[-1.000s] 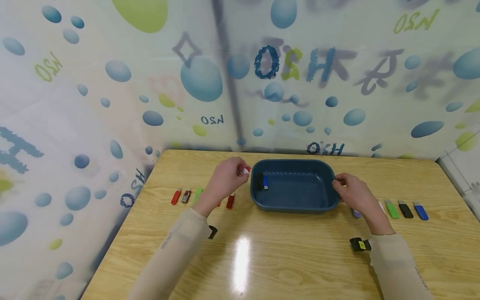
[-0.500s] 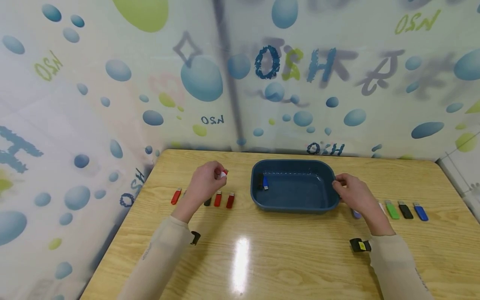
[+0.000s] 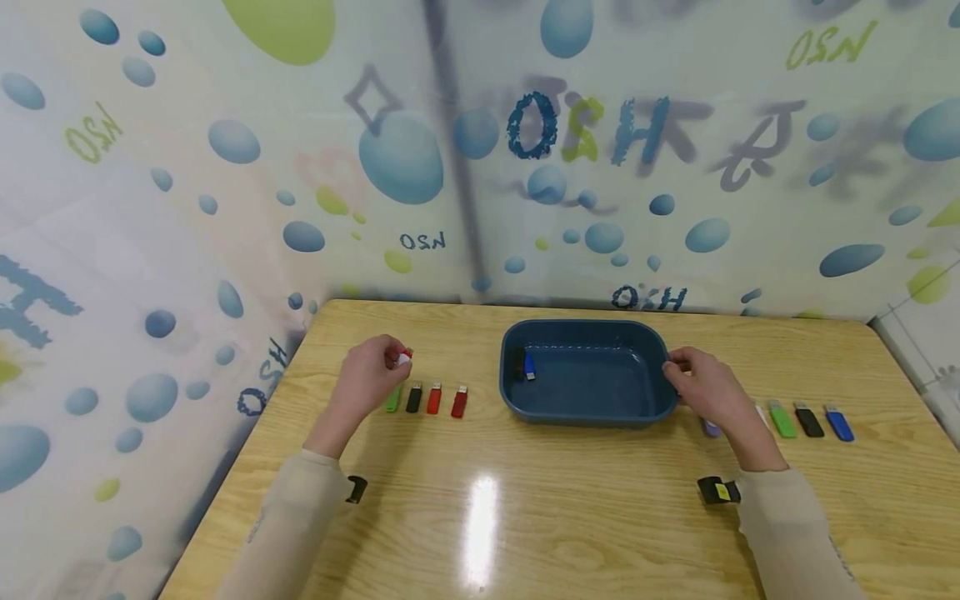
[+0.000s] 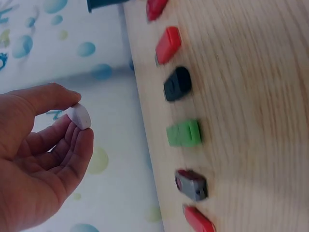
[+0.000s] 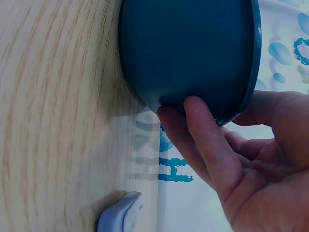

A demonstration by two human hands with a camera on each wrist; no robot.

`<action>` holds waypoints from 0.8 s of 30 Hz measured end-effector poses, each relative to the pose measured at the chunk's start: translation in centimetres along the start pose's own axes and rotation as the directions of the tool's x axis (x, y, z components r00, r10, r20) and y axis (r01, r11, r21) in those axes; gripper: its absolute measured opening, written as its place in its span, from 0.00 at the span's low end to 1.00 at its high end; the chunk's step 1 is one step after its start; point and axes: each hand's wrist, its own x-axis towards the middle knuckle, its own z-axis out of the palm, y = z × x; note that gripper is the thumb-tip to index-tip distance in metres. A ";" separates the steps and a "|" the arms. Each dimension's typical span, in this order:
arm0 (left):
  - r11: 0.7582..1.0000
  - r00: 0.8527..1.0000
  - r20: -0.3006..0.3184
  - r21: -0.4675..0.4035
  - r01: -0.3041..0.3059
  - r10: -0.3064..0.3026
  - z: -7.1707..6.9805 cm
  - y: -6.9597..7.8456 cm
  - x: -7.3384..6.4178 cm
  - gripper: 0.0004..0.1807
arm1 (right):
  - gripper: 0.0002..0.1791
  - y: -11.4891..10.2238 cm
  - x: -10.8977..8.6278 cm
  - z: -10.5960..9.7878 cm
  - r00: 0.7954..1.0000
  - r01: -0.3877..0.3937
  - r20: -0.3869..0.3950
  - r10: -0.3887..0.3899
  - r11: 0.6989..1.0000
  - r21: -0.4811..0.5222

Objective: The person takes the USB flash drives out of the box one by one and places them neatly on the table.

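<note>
My left hand [image 3: 367, 375] pinches a small white and red USB stick [image 3: 404, 357] between thumb and fingertips, raised over the left part of the table. In the left wrist view only the stick's white rounded end [image 4: 80, 117] shows. Below that hand runs a row of USB sticks: a green one [image 4: 184, 133], a black one [image 3: 414, 397], a bright red one [image 3: 434, 398] and a dark red one [image 3: 460, 402] among them. My right hand [image 3: 705, 382] holds the right end of a dark blue plastic bin [image 3: 585, 417], thumb at its rim and fingers against the outer wall.
Inside the bin, at its left end, lie a black item [image 3: 519, 364] and a blue USB stick [image 3: 530, 367]. To the right are more sticks: green [image 3: 782, 419], black [image 3: 809, 420], blue [image 3: 839, 423] and a lavender one [image 5: 120, 212] partly behind my right hand. A patterned curtain backs the table.
My left hand has moved left with the white and red USB stick, from beside the bin's left rim to above the row's left part. The right hand and the bin have stayed put.
</note>
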 end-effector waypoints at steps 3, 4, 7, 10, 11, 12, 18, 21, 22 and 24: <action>0.999 0.999 -0.009 0.014 0.037 -0.037 -0.7 -1.0 -0.3 0.12 | 0.27 -0.1 0.0 0.0 1.000 0.002 -0.006 -0.002 1.000 0.000; 0.998 0.999 -0.006 0.018 0.052 -0.052 -0.8 -1.4 -0.4 0.12 | 0.27 -0.1 -0.1 0.0 1.000 0.003 -0.007 -0.003 1.000 -0.001; 0.996 0.996 0.003 0.025 0.088 -0.088 -1.3 -2.3 -0.8 0.13 | 0.27 -0.1 -0.1 0.0 1.000 0.004 -0.009 -0.004 1.000 0.002; 0.993 0.993 0.014 0.028 0.117 -0.117 -1.6 -3.2 -1.3 0.13 | 0.27 -0.1 -0.2 0.0 1.000 0.006 -0.008 -0.006 1.000 0.005; 0.992 0.992 0.012 0.031 0.123 -0.124 -1.7 -3.6 -1.4 0.14 | 0.27 -0.1 -0.2 0.0 1.000 0.006 -0.008 -0.006 1.000 0.007; 0.991 0.991 0.011 0.036 0.130 -0.130 -1.8 -4.0 -1.5 0.14 | 0.27 -0.1 -0.2 0.0 1.000 0.006 -0.007 -0.006 1.000 0.007; 0.980 0.983 0.003 0.077 0.183 -0.184 -2.0 -6.5 -1.7 0.15 | 0.27 -0.1 -0.2 0.1 1.000 0.010 -0.008 -0.010 1.000 0.000; 0.971 0.973 0.012 0.075 0.229 -0.231 -2.0 -7.5 -1.7 0.16 | 0.27 -0.1 -0.2 0.0 1.000 0.012 -0.008 -0.012 1.000 0.000; 0.967 0.969 0.017 0.077 0.243 -0.245 -2.0 -7.8 -1.7 0.16 | 0.27 -0.1 -0.2 0.0 1.000 0.011 -0.008 -0.011 1.000 0.002; 0.960 0.962 0.026 0.082 0.269 -0.271 -2.1 -8.3 -1.7 0.16 | 0.27 -0.1 -0.2 0.0 1.000 0.010 -0.006 -0.010 1.000 0.004</action>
